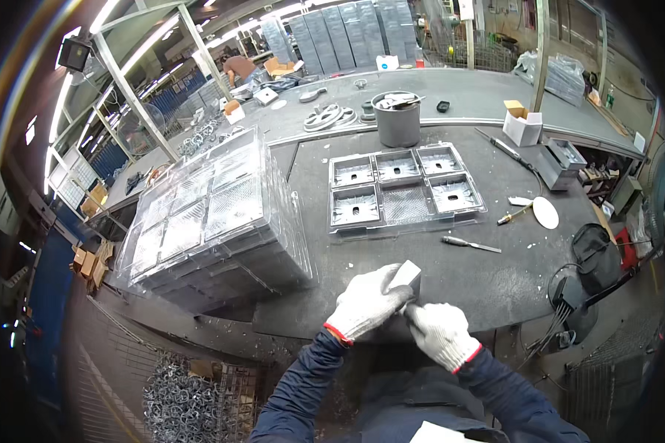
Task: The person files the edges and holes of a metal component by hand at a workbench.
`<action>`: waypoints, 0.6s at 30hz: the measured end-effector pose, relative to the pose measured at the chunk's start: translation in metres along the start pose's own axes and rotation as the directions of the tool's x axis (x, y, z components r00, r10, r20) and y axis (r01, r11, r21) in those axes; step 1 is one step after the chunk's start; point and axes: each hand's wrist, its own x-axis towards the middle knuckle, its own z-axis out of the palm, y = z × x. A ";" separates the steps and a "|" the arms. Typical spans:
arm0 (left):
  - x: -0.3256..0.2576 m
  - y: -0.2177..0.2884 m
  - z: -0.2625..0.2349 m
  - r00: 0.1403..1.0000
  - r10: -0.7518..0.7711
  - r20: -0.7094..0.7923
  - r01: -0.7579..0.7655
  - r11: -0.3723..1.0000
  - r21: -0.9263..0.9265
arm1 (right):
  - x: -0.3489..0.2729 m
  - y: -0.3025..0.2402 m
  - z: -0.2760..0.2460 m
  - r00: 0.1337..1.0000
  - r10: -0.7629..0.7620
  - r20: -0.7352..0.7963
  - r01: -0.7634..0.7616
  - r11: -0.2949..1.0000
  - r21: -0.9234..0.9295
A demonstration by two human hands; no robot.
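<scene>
Dark sleeves (301, 385) slant inward; left hand (368, 301) clamps its grip on a grey piece (407, 274); right hand (444, 334) curls beside it, grip unclear.

A workbench (495, 292) and heaped metal parts (179, 395) show a workshop.

The bench (488, 292) is dark grey and flat; a big stack of clear trays (233, 203) stands on the left — and one clear tray (405, 204) with six square spots lies in the middle; behind it is a round grey bucket (397, 127); to the right lie a flat tool (473, 244) with a handle, a white oval (545, 213) and a long thin tool (504, 148); a white box (523, 131) stands near the back — with a grey box (558, 173) close by.
</scene>
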 end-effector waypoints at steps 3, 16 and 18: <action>-0.002 -0.009 0.007 0.998 0.012 -0.061 -0.011 1.000 0.017 | -0.002 0.001 -0.004 0.999 -0.028 -0.043 0.029 1.000 0.009; 0.012 0.003 -0.001 0.989 0.028 -0.145 -0.042 0.994 -0.097 | 0.021 0.008 0.008 0.993 0.028 -0.113 -0.013 0.992 0.127; 0.016 0.003 -0.002 0.997 -0.067 -0.037 0.060 0.987 -0.146 | 0.028 0.010 0.008 0.994 0.034 -0.102 -0.027 0.997 0.067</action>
